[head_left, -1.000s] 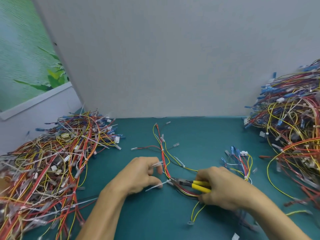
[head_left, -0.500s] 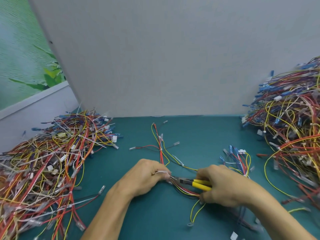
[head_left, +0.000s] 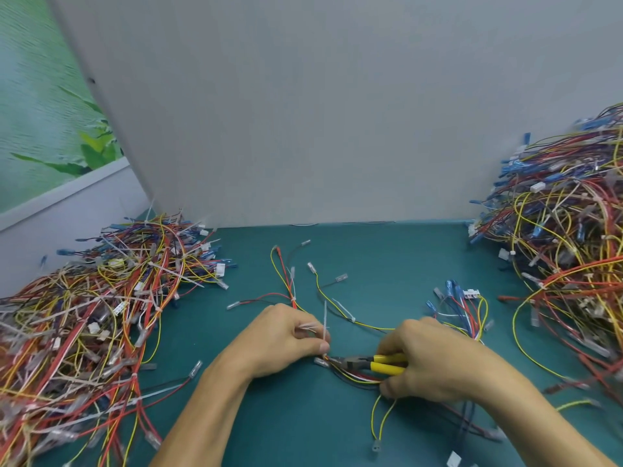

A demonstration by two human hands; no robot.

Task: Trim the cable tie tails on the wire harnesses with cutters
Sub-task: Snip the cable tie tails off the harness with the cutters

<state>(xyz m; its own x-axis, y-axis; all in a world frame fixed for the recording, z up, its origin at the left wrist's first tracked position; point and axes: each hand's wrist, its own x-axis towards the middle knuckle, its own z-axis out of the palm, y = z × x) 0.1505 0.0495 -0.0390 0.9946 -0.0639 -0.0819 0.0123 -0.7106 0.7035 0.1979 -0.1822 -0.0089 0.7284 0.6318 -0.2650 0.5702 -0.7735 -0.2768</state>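
Note:
A wire harness of red, yellow, white and black wires lies on the teal mat between my hands. My left hand pinches a white cable tie tail that stands upright above the bundle, with other cut tails held in the fingers. My right hand grips the yellow-handled cutters. The dark jaws point left and sit at the base of that tail, beside my left thumb. Another uncut tie tail shows on the yellow wire farther back.
A big heap of harnesses covers the left of the teal mat. Another heap fills the right side. Blue connectors lie behind my right hand. A grey wall closes the back.
My left hand has shifted its hold and turned the tie tail from lying sideways to standing upright. The cutter jaws have stayed at the bundle by my left thumb.

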